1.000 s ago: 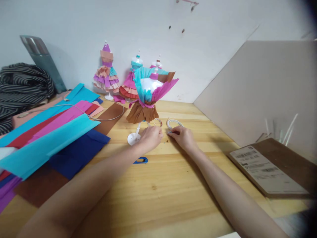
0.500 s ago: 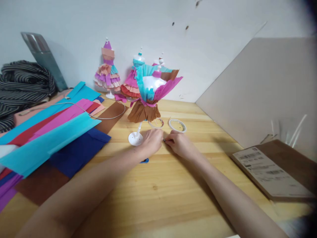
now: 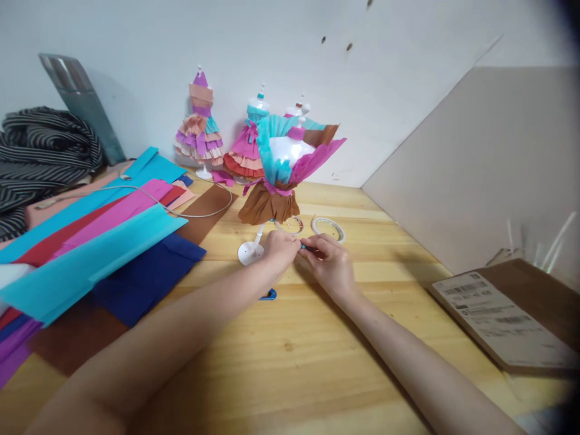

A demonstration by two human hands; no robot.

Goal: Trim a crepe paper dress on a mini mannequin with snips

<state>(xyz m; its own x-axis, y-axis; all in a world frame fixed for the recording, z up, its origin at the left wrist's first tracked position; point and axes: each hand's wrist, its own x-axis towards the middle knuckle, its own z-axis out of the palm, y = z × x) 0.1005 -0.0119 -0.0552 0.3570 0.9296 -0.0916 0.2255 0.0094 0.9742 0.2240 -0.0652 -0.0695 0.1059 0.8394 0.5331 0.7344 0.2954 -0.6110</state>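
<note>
My left hand (image 3: 283,248) is closed, its fingertips pinched together just beyond the base of a small white dress form. My right hand (image 3: 330,260) is closed too, fingertips meeting those of the left. Between them shows a tiny dark and teal item (image 3: 305,246), too small to name. Right behind the hands, the tilted dress form (image 3: 292,148) wears a brown gathered skirt (image 3: 269,203) and a flared turquoise, magenta and brown crepe paper top. Its round white base (image 3: 248,254) rests on the table. A blue object (image 3: 269,295) is partly hidden by my left forearm.
Two rings, one a tape roll (image 3: 339,237), lie behind my hands. Dressed forms (image 3: 199,130) line the wall. Coloured paper sheets (image 3: 104,251) with a cord (image 3: 199,215) across them, a striped cloth (image 3: 49,142) and a bottle (image 3: 81,99) are at left. A cardboard box (image 3: 507,314) sits right.
My right hand has turned, its fingers lifted more into view, and the small teal item now shows between the fingertips. The whole view has shifted slightly.
</note>
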